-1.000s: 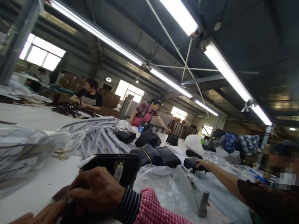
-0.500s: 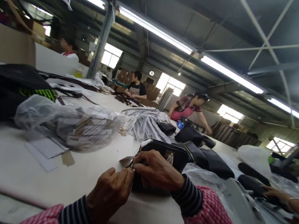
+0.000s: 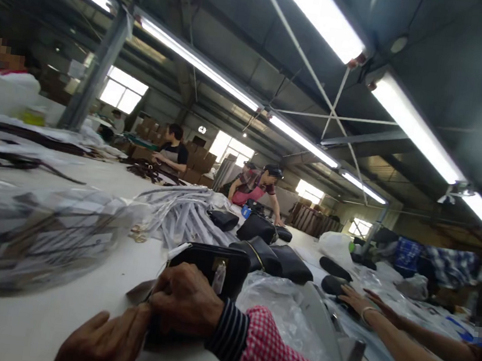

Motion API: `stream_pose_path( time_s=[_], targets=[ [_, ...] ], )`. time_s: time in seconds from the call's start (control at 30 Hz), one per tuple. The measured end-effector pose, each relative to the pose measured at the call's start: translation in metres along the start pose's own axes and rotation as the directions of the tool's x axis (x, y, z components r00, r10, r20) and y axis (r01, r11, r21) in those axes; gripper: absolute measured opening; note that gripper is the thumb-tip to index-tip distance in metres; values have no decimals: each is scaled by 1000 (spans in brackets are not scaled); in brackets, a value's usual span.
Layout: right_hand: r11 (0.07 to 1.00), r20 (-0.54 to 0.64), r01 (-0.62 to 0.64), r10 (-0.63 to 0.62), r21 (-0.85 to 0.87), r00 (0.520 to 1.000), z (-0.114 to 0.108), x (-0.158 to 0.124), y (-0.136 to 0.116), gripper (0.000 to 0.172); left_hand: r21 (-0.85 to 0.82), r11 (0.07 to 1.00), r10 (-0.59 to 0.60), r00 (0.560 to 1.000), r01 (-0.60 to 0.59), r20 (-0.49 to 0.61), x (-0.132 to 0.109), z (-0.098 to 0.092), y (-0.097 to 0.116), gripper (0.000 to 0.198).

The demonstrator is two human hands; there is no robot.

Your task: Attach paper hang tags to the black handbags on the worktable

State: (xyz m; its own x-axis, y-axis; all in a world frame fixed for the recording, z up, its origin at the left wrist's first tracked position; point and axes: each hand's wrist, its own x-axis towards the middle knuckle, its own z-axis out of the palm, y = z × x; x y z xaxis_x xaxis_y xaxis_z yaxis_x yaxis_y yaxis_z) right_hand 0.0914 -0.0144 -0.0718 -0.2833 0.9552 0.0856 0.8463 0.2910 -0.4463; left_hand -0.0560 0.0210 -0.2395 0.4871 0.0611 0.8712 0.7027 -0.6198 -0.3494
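Observation:
A small black handbag (image 3: 237, 262) stands upright on the white table, with a clasp wrapped in clear plastic (image 3: 219, 277) on its front. My right hand (image 3: 186, 300) lies across the bag's left part, its fingers curled and pinching at the side edge. Beside it, my left hand (image 3: 110, 337) is closed with the fingers pressed together, its tips meeting my right fingertips at that edge. What my left fingers pinch is hidden. A small grey-brown flap (image 3: 139, 292) sticks out at the bag's left side, just above my left hand.
A clear plastic bag of flat pieces (image 3: 52, 245) lies at left. Wrapped grey straps (image 3: 188, 212) and several black bags (image 3: 292, 263) lie beyond the handbag. At right, a co-worker's hands (image 3: 358, 300) rest by dark pieces, past a grey machine-like object (image 3: 320, 322). More people stand behind.
The view has swung right and tilted, so the bag and hands appear farther left and the co-worker at right shows more. Both my hands stay at the bag's left edge.

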Motion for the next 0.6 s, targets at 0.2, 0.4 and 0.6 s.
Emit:
stream_pose_path(
  time_s=[0.2, 0.4, 0.6],
  targets=[
    [979, -53, 55, -46, 196, 998, 14, -4, 10, 14, -118, 957, -235, 945, 266, 226, 44, -41, 3, 32],
    [958, -84, 95, -75, 272, 994, 15, -6, 11, 15, -365, 743, -362, 795, 561, 486, 44, -42, -5, 30],
    [968, -188, 151, -113, 199, 976, 22, -6, 15, 15, -591, 287, -372, 656, 754, 656, 60, -53, -17, 38]
  ],
)
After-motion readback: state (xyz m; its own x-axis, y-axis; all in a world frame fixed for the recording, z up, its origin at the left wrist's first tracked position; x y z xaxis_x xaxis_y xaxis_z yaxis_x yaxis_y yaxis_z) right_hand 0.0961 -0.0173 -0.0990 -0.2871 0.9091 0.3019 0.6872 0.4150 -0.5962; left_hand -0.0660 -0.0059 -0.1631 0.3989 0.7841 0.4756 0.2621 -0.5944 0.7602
